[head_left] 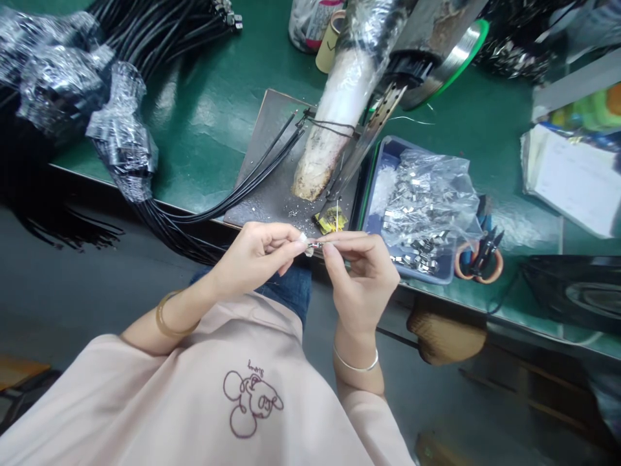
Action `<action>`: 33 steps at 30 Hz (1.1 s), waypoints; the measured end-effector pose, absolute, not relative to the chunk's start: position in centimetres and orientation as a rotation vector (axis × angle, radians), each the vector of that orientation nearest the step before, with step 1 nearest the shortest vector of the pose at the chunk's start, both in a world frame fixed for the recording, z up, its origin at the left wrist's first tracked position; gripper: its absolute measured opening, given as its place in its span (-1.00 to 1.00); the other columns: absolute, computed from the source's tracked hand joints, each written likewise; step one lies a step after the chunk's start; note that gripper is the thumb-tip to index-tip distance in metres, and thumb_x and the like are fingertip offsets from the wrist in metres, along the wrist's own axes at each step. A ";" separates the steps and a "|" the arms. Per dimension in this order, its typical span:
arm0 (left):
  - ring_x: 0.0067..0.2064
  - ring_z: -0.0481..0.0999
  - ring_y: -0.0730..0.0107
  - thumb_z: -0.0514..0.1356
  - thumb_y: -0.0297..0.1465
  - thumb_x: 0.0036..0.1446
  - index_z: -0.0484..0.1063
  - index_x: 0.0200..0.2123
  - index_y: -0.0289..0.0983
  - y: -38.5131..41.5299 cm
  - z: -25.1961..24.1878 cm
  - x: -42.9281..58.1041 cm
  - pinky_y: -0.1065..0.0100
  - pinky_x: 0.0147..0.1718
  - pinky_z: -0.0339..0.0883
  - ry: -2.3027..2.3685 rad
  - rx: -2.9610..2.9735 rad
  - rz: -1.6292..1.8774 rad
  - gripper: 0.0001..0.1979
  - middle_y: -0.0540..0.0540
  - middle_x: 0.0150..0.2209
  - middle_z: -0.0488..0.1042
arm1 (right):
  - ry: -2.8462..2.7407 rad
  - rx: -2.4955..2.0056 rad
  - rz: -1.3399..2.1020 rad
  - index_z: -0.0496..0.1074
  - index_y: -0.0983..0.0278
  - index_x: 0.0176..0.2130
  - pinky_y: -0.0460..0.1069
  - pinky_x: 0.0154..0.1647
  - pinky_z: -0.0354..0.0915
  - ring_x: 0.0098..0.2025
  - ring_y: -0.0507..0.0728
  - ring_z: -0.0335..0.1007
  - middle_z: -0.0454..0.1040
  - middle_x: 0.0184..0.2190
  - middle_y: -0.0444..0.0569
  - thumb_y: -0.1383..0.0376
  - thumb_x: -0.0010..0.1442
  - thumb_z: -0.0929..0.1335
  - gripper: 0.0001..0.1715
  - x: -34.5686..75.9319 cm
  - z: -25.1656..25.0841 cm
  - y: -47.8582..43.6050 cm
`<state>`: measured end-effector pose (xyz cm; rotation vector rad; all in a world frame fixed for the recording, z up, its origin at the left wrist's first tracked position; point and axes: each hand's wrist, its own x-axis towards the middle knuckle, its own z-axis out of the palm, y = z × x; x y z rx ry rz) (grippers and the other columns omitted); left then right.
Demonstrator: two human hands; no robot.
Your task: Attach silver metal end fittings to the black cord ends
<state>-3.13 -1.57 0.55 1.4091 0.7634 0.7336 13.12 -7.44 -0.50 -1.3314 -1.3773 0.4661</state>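
- The left hand [262,252] and the right hand [363,268] are brought almost together in front of the body, with a small metal piece [316,245] pinched at the fingertips between them; whether a cable is also gripped by the left hand cannot be told.
- A gold-coloured bangle [165,315] is worn on the left wrist, and a silver-coloured one on the right.
- Just beyond the fingertips, a crumpled yellow scrap [332,221] is seen at the edge of a dark board [262,152], on which pale crumbs are scattered.
- Black cables [213,210] are laid across this board, beyond the left hand; farther to its left, they are gathered in shiny film [123,139].
- Just beyond the right hand and to its right, a blue tray [373,200] is placed, in which loose metal pieces [422,255] and a clear plastic bag [431,184] of similar pieces are held.
- Right of that tray, orange-handled scissors [479,260] are set down.
- Over the board, ahead of both hands, a white wrapped tube [325,139] is slanted beside a perforated metal rod [381,116].
- Farther off, a green-rimmed spool [449,68] is partly hidden by a dark cylinder.
- Far beyond the left hand, more black cables are tipped with metal ends [226,13].
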 end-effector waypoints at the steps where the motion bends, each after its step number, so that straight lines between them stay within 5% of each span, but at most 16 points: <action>1: -0.63 0.22 0.60 0.18 -0.37 0.27 0.46 -0.45 -0.34 -1.5 0.5 -3.2 0.52 -0.61 0.13 0.756 1.375 0.712 -0.76 0.07 -0.67 0.30 | -1.387 -1.331 0.456 0.43 0.21 -0.30 -0.10 -0.26 0.51 -0.24 0.01 0.59 0.59 -0.32 -0.16 0.43 0.25 0.42 -0.86 13.1 -0.5 -7.4; 8: -0.62 0.24 0.59 0.20 -0.45 0.20 0.56 -0.35 -0.36 -1.7 0.4 -3.3 0.52 -0.63 0.13 0.761 1.489 0.780 -0.86 0.07 -0.66 0.34 | -1.436 -1.347 0.363 0.44 0.20 -0.30 -0.04 -0.24 0.52 -0.24 0.04 0.59 0.59 -0.32 -0.14 0.42 0.25 0.42 -0.87 13.0 -0.5 -7.4; 13: -0.59 0.33 0.62 0.18 -0.60 0.14 0.59 -0.27 -0.37 -2.4 -0.4 -2.8 0.55 -0.59 0.22 0.799 2.014 1.140 -0.82 -0.01 -0.49 0.57 | -1.436 -1.338 0.341 0.45 0.20 -0.29 -0.04 -0.22 0.53 -0.24 0.03 0.59 0.59 -0.32 -0.15 0.44 0.24 0.43 -0.86 13.2 -0.6 -7.4; 21: -0.45 0.60 0.51 0.29 -0.47 0.27 0.61 -0.27 -0.34 -2.4 -1.1 -2.3 0.54 -0.44 0.42 0.735 2.082 1.293 -0.91 -0.11 -0.38 0.69 | -1.456 -1.350 0.311 0.46 0.19 -0.28 -0.02 -0.22 0.53 -0.25 0.05 0.59 0.60 -0.32 -0.14 0.43 0.25 0.42 -0.87 13.4 -0.8 -7.6; 29: -0.46 0.56 0.48 0.33 -0.45 0.20 0.64 -0.34 -0.35 -2.4 -0.5 -2.3 0.50 -0.48 0.40 0.792 1.764 1.089 -0.90 -0.13 -0.38 0.68 | -1.510 -1.359 0.281 0.48 0.19 -0.23 0.02 -0.20 0.56 -0.22 0.08 0.62 0.62 -0.28 -0.11 0.40 0.26 0.42 -0.90 13.6 -0.6 -8.0; 33: -0.66 0.22 0.64 0.39 -0.36 0.11 0.61 -0.50 -0.34 -2.1 0.3 -2.6 0.52 -0.69 0.09 0.820 1.577 0.930 -0.80 -0.03 -0.59 0.55 | -1.453 -1.260 0.075 0.48 0.17 -0.08 0.09 -0.20 0.60 -0.18 0.15 0.64 0.63 -0.23 -0.05 0.26 0.32 0.41 -0.84 14.6 -0.9 -8.2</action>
